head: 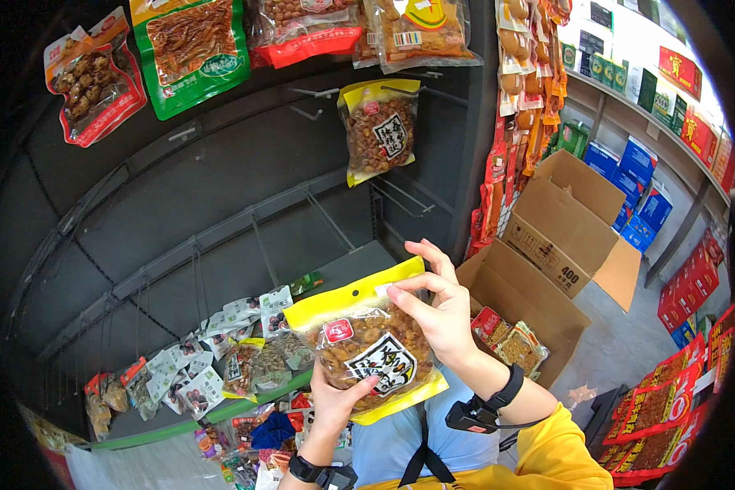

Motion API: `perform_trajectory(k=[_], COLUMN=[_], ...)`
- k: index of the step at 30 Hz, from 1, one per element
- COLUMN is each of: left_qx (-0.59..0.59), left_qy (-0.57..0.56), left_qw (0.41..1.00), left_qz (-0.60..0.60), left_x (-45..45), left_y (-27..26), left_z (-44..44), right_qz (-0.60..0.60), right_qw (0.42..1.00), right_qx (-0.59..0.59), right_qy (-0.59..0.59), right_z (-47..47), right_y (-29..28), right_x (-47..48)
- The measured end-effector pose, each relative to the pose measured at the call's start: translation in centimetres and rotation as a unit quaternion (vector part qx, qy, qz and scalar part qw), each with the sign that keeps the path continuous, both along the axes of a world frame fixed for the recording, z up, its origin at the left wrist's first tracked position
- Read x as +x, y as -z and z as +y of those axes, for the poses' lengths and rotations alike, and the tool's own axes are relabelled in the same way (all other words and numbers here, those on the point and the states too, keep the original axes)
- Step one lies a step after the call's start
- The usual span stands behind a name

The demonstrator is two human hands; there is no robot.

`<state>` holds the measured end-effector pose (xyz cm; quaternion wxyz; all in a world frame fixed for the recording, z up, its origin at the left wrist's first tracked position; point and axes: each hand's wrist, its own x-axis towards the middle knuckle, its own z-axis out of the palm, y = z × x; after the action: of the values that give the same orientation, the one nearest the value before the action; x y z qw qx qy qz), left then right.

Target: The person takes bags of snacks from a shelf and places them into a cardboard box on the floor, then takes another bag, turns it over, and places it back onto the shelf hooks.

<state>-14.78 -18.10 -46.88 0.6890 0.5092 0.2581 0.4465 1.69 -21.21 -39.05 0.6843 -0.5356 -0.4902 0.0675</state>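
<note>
A clear snack bag with yellow top and bottom bands (373,343), filled with brown nuts or similar pieces, is held in front of me. My left hand (340,395) grips its lower left side, the thumb on the front. My right hand (438,300) is at its upper right corner, fingertips at a small white sticker by the top band; the far side of the corner is hidden. A matching yellow bag (381,131) hangs on a rack hook above. Another yellow-banded bag (240,367) lies on the bottom shelf to the left.
Bare metal hooks (331,220) stick out from the dark rack. Small snack packets (202,392) lie along the bottom shelf (159,433). Other bags hang overhead. An open cardboard box (563,324) with packets stands at the right, another carton (557,236) behind it. Red packs (661,398) are stacked lower right.
</note>
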Motion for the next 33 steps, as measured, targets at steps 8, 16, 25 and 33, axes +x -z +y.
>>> perform_trajectory(k=[8, 16, 25, 33], left_qx=[0.036, 0.097, 0.105, 0.1], left_qy=[0.001, -0.052, -0.072, -0.071], left_qw=[0.999, 0.993, 0.991, 0.992], left_qz=[0.002, 0.033, 0.029, 0.024], left_x=[0.6, 0.5, 0.7, 0.4], left_y=[-0.3, -0.8, -1.4, -1.4], left_z=[-0.3, -0.5, -1.3, -1.3], right_qz=[-0.044, -0.08, -0.034, -0.013], right_qw=[0.998, 0.993, 0.997, 0.998], right_qx=[0.01, 0.024, 0.024, 0.051], right_qy=[0.052, 0.078, 0.069, 0.044], right_z=[0.6, 0.9, 0.4, 0.6], right_y=[0.2, 0.0, -0.3, 0.4], right_x=[-0.1, -0.5, -1.0, -0.6])
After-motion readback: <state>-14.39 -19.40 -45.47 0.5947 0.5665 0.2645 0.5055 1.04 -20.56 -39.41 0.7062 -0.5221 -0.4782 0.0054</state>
